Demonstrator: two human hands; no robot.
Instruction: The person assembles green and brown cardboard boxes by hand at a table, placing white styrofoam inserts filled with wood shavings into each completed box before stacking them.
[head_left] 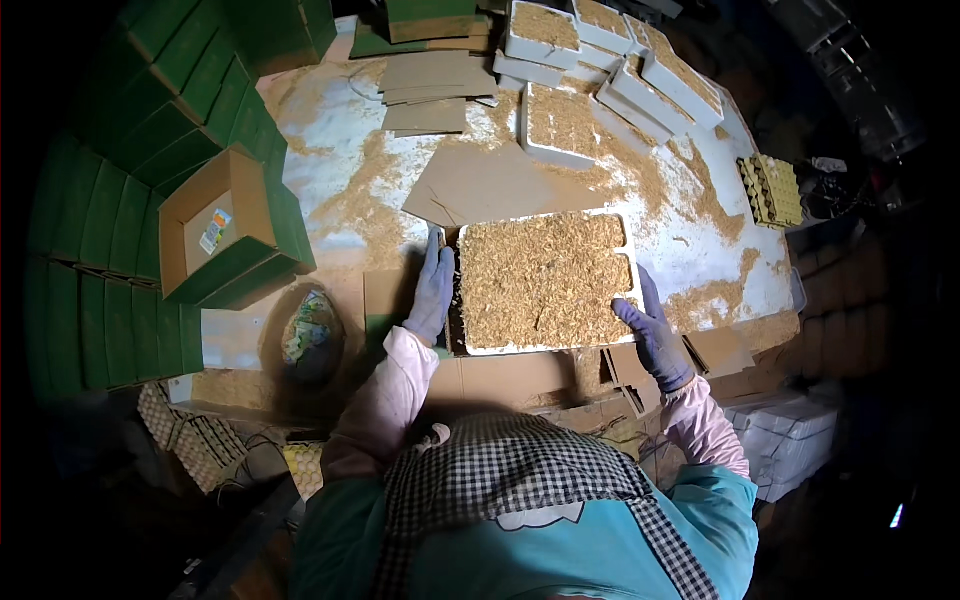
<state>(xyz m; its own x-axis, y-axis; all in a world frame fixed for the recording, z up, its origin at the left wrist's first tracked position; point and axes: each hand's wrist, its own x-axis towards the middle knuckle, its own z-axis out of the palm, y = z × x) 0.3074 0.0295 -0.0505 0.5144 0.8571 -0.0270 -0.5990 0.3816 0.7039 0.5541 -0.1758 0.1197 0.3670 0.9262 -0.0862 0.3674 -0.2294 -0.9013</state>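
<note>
A white tray [545, 280] heaped with wood shavings is in front of me, over what looks like an open cardboard box [454, 318] whose left wall shows in part. My left hand [431, 290], in a purple-grey glove, lies along the left side of that box with fingers stretched out, pressed against the cardboard. On the other side, my right hand [655, 335], gloved alike, grips the right edge of the tray. Its thumb rests on the rim and the shavings, while its fingers are partly hidden beyond the edge. Most of the box is hidden beneath the tray.
More shavings-filled white trays [560, 125] stand stacked at the far right. Green boxes [120, 230] are piled at left, beside an open box [235, 245]. A bowl of small packets [310, 335], cardboard sheets [435, 85] and egg trays [770, 190] lie around.
</note>
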